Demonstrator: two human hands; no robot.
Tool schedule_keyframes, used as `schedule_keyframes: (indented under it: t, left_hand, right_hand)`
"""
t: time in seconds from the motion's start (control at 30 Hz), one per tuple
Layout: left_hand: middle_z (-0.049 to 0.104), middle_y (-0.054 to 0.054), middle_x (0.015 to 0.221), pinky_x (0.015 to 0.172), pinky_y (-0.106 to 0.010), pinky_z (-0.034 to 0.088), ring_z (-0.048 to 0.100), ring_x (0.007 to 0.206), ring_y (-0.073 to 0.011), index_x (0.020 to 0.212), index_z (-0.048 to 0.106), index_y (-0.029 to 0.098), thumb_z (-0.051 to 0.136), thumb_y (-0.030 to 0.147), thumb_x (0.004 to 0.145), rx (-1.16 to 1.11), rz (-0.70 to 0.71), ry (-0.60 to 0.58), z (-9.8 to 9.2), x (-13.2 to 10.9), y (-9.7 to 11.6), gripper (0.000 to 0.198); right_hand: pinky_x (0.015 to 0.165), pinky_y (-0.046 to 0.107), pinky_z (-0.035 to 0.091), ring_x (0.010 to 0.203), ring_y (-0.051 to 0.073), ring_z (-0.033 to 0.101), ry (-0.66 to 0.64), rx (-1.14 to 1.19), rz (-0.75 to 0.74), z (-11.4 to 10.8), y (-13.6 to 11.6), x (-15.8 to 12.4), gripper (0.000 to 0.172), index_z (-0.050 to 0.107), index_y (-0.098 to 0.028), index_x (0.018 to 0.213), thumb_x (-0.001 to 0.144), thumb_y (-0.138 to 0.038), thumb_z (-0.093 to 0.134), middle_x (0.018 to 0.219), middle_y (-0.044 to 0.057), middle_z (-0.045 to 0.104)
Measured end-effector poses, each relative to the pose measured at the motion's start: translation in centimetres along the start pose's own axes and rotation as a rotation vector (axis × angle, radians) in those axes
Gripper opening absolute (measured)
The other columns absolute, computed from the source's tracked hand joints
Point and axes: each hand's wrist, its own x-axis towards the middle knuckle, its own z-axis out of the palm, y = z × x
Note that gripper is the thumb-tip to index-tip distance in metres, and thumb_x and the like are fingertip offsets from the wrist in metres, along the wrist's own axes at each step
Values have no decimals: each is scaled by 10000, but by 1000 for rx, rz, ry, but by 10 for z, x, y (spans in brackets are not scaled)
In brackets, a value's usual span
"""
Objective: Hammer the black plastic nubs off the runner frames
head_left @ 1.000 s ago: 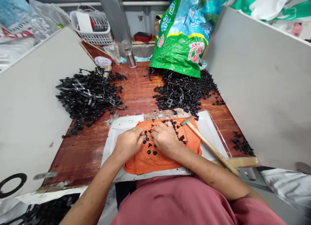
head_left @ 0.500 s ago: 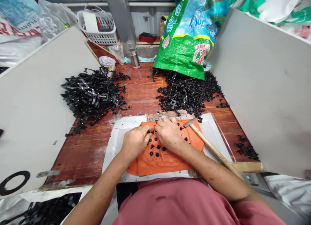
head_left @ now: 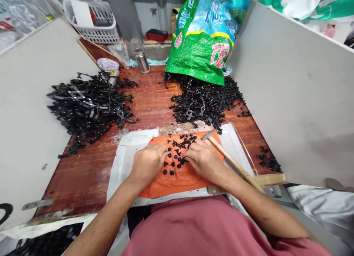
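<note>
On an orange cloth [head_left: 179,184] lie several small black parts [head_left: 172,172] with round heads, some upright and some tipped over. My left hand [head_left: 149,161] rests at the cloth's left side, fingers curled and fingertips beside the leftmost parts. Across from it, my right hand [head_left: 204,158] is bent down with thumb and fingers together at the right edge of the group. What either hand pinches is hidden by the fingers. A hammer [head_left: 231,159] with a wooden handle lies slanting along the cloth's right side, its head near my right knuckles.
A white board [head_left: 117,182] lies under the cloth. Tangled black parts form a left pile [head_left: 91,105] and a right pile [head_left: 199,101], with a green bag [head_left: 196,60] over the latter. A steel bottle [head_left: 143,60] stands behind. Grey panels [head_left: 290,86] wall both sides.
My right hand has moved right and towards me, uncovering black parts at the cloth's far side. My left hand has shifted slightly nearer to me. The whole view has moved a little.
</note>
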Motion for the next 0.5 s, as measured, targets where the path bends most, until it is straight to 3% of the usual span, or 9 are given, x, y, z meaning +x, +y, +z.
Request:
schedule_keyframes:
  t: [0.17, 0.4, 0.5]
  left_hand:
    - [770, -23, 969, 794, -311, 487, 708, 952, -211, 957, 745, 230, 550, 224, 980, -154, 64, -122, -5, 3, 18, 197]
    - [761, -33, 976, 769, -332, 492, 708, 955, -231, 936, 729, 235, 526, 282, 985, -61, 18, -199, -19, 0, 24, 215]
    - [761, -43, 968, 762, -342, 502, 716, 932, -247, 936, 725, 229, 566, 313, 961, -24, 10, -267, -16, -8, 24, 182]
  right_hand:
    - [804, 386, 273, 870, 217, 434, 21, -96, -13, 13, -11, -5, 209, 727, -206, 882, 1006, -213, 558, 847, 48, 593]
    - [827, 402, 275, 890, 218, 430, 10, -141, -32, 20, -14, -3, 221, 695, -213, 820, 997, -264, 574, 883, 45, 606]
    - [910, 421, 283, 965, 221, 455, 16, -123, -62, 22, -11, -8, 225, 699, -220, 814, 996, -240, 568, 986, 45, 639]
